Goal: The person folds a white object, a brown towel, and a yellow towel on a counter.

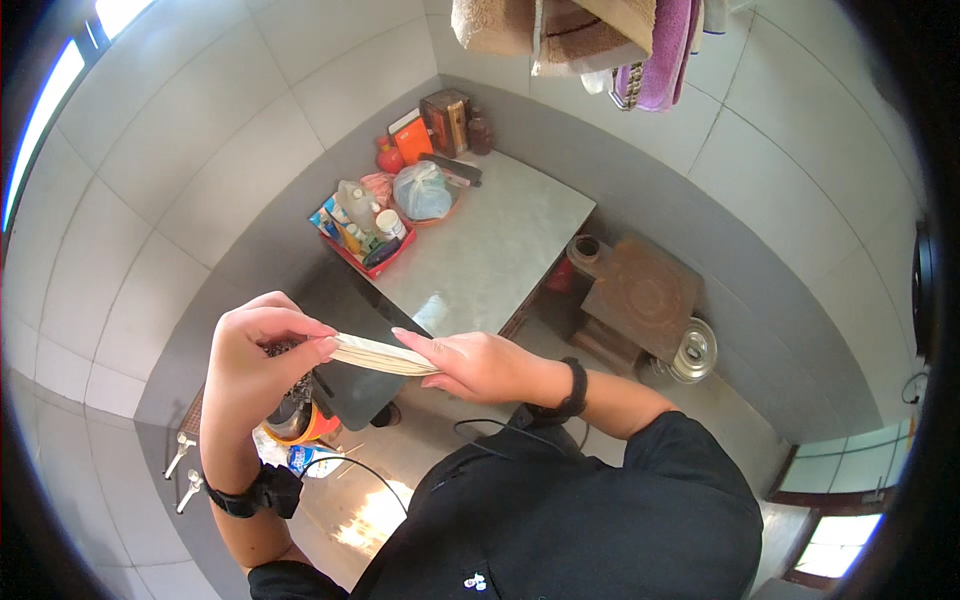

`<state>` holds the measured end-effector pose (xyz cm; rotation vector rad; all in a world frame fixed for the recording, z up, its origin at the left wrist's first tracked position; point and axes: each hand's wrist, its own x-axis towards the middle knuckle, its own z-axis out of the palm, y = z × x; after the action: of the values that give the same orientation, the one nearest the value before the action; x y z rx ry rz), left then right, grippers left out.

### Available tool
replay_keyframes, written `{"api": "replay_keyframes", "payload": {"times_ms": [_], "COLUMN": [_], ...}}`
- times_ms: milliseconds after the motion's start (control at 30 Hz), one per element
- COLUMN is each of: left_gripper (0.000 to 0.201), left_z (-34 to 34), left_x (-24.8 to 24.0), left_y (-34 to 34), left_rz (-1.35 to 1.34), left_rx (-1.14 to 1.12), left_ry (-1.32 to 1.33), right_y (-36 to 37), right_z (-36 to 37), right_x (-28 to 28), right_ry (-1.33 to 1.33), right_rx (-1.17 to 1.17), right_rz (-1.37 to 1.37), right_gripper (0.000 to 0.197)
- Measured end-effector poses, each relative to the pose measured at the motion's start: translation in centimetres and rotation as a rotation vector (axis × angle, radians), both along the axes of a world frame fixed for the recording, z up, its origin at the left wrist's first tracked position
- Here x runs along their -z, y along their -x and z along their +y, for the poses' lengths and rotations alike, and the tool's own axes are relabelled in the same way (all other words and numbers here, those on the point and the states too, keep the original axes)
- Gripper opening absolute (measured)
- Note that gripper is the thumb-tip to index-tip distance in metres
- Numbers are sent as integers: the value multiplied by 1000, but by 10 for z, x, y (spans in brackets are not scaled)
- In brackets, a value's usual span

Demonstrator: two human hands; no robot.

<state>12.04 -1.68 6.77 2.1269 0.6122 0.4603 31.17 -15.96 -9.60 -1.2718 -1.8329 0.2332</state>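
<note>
Between my hands, in front of my chest, is a thin cream-coloured layered bundle, seen nearly edge-on. Whether it is paper or folded cloth I cannot tell. My left hand pinches its left end between thumb and fingers. At the other end, my right hand grips it, the thumb on top and the fingers beneath. The bundle slopes slightly down toward the right. Dark bands with cables sit on both of my wrists.
Ahead stands a grey-topped table with a red basket of bottles and tubes, a pale-blue bag and boxes. A rusty metal stove stands right of it, beside a round metal pot. Towels hang above. Taps are at left.
</note>
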Motion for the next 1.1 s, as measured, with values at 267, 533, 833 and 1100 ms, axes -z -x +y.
{"api": "replay_keyframes", "payload": {"times_ms": [267,533,833,1100], "left_gripper": [9,9,13,12], "left_z": [3,3,4,23], "left_x": [-2,-8,-12,-5], "left_y": [4,1,-11,-19], "left_rz": [-33,16,65,-61], "left_rx": [17,151,352,316], "left_ry": [10,-152,-174,-312], "right_y": [7,-3,-10,-5], "right_z": [0,15,72,64], "right_x": [9,-3,-29,-16], "right_ry": [-160,113,314,656], "right_rx": [137,-164,-816,-744], "right_rz": [-157,210,508,843], "right_gripper": [63,57,52,56]}}
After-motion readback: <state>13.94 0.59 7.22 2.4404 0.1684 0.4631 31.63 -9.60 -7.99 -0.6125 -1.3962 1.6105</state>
